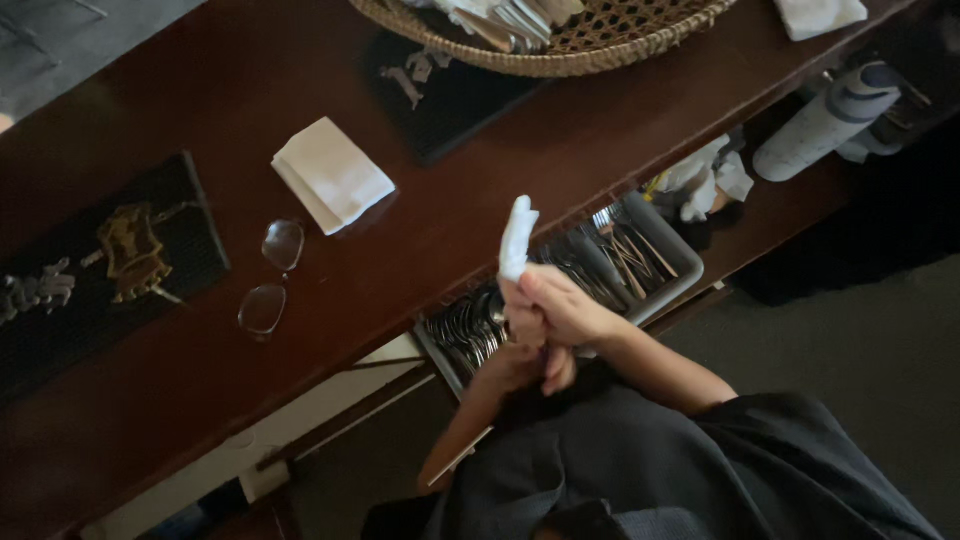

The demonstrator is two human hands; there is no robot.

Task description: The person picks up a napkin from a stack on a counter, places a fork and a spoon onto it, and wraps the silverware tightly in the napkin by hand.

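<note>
Above cutlery tray [668, 262], clasped hands [545, 320] upright.

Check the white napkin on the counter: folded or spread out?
Folded. The white napkin lies as a compact, layered square on the dark counter, near the eyeglasses.

White cloth [518, 238]: bunched, held upright, lower end hidden within clasped hands, above grey cutlery tray [668, 262].
</note>
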